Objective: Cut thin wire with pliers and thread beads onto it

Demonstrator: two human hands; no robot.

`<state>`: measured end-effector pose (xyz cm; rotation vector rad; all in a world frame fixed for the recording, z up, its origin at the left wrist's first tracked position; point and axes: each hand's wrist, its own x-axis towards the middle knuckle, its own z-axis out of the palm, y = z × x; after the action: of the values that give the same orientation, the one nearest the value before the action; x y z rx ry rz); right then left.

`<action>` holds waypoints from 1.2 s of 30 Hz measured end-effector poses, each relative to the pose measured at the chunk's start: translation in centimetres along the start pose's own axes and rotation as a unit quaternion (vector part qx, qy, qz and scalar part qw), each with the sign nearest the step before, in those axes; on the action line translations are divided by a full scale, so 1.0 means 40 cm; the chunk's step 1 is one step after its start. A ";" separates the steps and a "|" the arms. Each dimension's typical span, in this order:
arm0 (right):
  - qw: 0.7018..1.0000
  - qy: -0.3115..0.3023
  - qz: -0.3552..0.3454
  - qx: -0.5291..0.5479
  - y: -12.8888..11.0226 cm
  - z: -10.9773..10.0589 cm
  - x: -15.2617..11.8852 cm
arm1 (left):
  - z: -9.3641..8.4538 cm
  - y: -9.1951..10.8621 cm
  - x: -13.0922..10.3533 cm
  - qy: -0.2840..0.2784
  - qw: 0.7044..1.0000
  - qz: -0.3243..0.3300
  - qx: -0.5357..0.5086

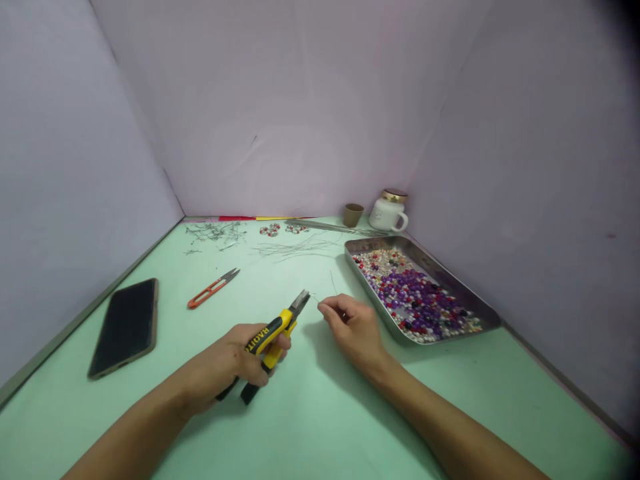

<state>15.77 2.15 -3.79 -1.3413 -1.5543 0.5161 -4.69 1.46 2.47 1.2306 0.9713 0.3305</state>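
Observation:
My left hand [250, 357] is wrapped round the handles of yellow-and-black pliers [277, 330], whose metal jaws point up and to the right. Between thumb and forefinger, my right hand [353, 327] pinches a thin wire [333, 283]. One end of the wire sticks up above the fingers, and a short bent end lies close to the plier jaws. Whether the jaws touch it I cannot tell. Right of my right hand stands a metal tray [373, 293] holding purple, red, white and black beads [415, 293].
Orange thread snips [213, 290] and a dark phone [125, 327] lie at left. Farther back are cut wire pieces [215, 232], small beaded rings [270, 230], loose wires [295, 249], a brown cup [353, 215] and a white lidded mug [387, 213]. Pale walls enclose the green table [300, 427].

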 end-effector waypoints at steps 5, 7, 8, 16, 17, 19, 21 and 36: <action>0.990 -0.013 -0.069 -0.126 -0.002 -0.008 -0.007 | 0.011 0.001 0.005 -0.019 0.999 -0.007 -0.027; 0.984 -0.022 -0.076 -0.157 -0.002 -0.008 -0.007 | 0.012 -0.005 0.007 -0.018 1.000 -0.006 -0.018; 0.983 -0.027 -0.077 -0.167 -0.002 -0.008 -0.007 | 0.012 -0.009 0.008 -0.015 1.000 -0.006 -0.011; 0.987 -0.036 -0.049 -0.152 0.000 -0.002 -0.008 | 0.011 -0.019 0.013 0.028 0.993 0.009 0.114; 0.989 -0.038 -0.041 -0.135 0.002 0.000 -0.007 | 0.010 -0.016 0.012 0.034 0.991 0.009 0.130; 0.995 -0.046 -0.014 -0.093 0.006 0.004 -0.006 | 0.008 -0.008 0.010 0.042 0.988 0.002 0.150; 0.997 -0.057 0.022 -0.052 0.011 0.008 -0.004 | 0.006 -0.001 0.008 0.042 0.988 -0.007 0.150; 0.987 -0.026 -0.118 -0.110 -0.009 -0.006 -0.011 | 0.004 -0.014 -0.002 0.042 0.998 -0.047 0.022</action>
<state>15.76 1.57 -3.58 -1.2919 -1.8266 0.2387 -4.77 1.10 2.00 1.2145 1.1105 0.2900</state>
